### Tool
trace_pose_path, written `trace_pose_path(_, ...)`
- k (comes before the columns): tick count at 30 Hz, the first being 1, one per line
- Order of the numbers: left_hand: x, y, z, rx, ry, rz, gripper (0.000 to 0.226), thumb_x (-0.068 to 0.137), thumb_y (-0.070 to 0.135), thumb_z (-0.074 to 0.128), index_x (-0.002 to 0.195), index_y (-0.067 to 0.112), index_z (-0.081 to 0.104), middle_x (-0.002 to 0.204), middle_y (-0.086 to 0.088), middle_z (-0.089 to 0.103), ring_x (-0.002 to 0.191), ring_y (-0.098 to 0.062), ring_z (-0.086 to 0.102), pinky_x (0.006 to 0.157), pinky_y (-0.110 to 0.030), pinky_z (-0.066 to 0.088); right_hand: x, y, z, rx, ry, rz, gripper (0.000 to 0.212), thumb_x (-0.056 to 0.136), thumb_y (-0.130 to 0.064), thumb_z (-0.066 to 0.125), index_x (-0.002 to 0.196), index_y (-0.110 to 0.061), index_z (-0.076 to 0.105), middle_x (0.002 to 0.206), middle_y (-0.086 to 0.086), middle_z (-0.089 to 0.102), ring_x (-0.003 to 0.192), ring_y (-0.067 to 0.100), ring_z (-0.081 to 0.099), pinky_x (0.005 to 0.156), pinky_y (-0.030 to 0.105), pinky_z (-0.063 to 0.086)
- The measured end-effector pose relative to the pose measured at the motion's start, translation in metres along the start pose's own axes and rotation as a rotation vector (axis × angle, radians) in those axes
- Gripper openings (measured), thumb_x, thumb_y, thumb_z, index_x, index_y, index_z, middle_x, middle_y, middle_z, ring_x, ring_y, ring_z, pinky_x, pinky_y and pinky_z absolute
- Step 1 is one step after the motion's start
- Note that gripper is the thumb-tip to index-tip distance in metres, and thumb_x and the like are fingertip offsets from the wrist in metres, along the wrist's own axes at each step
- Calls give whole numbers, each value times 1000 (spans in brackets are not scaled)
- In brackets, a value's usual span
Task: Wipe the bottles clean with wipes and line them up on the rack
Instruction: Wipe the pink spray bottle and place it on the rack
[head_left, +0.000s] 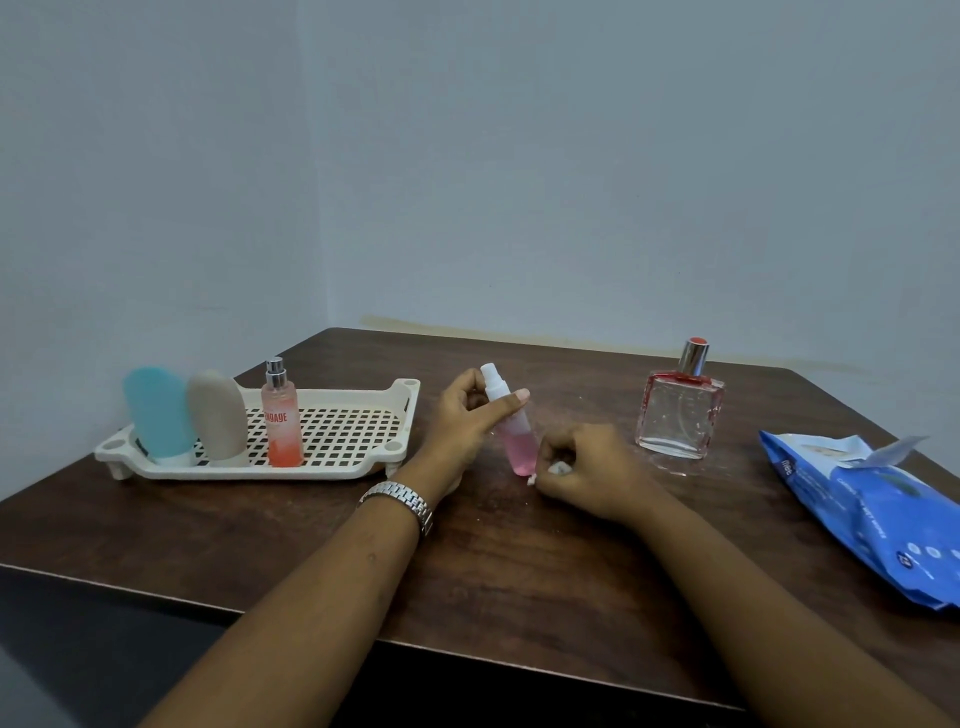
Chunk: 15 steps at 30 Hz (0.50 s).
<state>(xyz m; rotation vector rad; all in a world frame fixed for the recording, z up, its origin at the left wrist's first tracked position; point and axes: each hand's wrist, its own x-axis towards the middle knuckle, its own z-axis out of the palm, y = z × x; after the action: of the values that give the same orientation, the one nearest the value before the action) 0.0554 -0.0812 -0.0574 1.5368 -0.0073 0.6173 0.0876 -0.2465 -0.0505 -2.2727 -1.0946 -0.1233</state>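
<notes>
Bottle in hand: a slim pink spray bottle (511, 426) with a white cap, held tilted above the counter (519, 571), between the rack and the square glass bottle.
Left hand: the left hand (462, 421) grips the upper part of the pink spray bottle; its fingers (511, 401) are wrapped round the neck just below the cap. A metal watch (402, 501) sits on that wrist.
Right hand: the right hand (587, 467) is at the bottle's base; its fingers (558, 449) are curled tight, pinching a small white wipe (556, 470), of which only a scrap shows.
Step judged: wiping of the lower end of the pink spray bottle appears under way; the bottle is not yet on the rack.
Rack: a cream perforated rack (343, 436) stands on the left of the counter.
Done so far: three bottles stand in a row at the rack's left end: a blue bottle (156, 415), a beige bottle (218, 415) and an orange spray bottle (283, 415). Whether they are wiped cannot be told.
Left to do: the pink spray bottle, and a square glass bottle (678, 415) with a silver and red top, standing on the counter well apart from the rack.
Room on rack: the right half looks free, judged enough for both.
Writing, orange spray bottle: "ENGAGE" reads clearly.
Writing, wipes pack: the blue wipes pack (872, 519) lies at the right edge with its flap lifted; its print is too blurred to read with confidence.
Writing, other bottles: none legible.
</notes>
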Motion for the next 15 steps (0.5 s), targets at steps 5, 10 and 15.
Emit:
trace_pose_path(5, 3, -4, -2, 39, 62, 25, 33, 70, 34, 83, 71, 22, 53, 72, -2, 55, 75, -18, 56, 67, -33, 49, 3, -1, -2, 113, 436, -154, 11, 76, -9, 71, 76, -18, 66, 74, -12, 60, 70, 0, 55, 57, 9, 40)
trace_pose_path(10, 1, -4, 3, 121, 64, 8, 37, 74, 42, 78, 70, 19, 49, 67, 1, 51, 67, -14, 50, 63, -28, 44, 8, -8, 7, 8, 495, -307, 12, 79, -9, 73, 90, -13, 70, 87, -10, 60, 80, 0, 54, 70, 3, 40)
trace_pose_path(15, 2, -6, 1, 192, 123, -10, 56, 60, 68, 73, 70, 19, 50, 73, -18, 62, 71, -25, 59, 70, -45, 52, 9, -6, 6, -7, 379, -287, 12, 76, -7, 73, 84, -15, 72, 82, -7, 64, 75, 1, 56, 67, 7, 43)
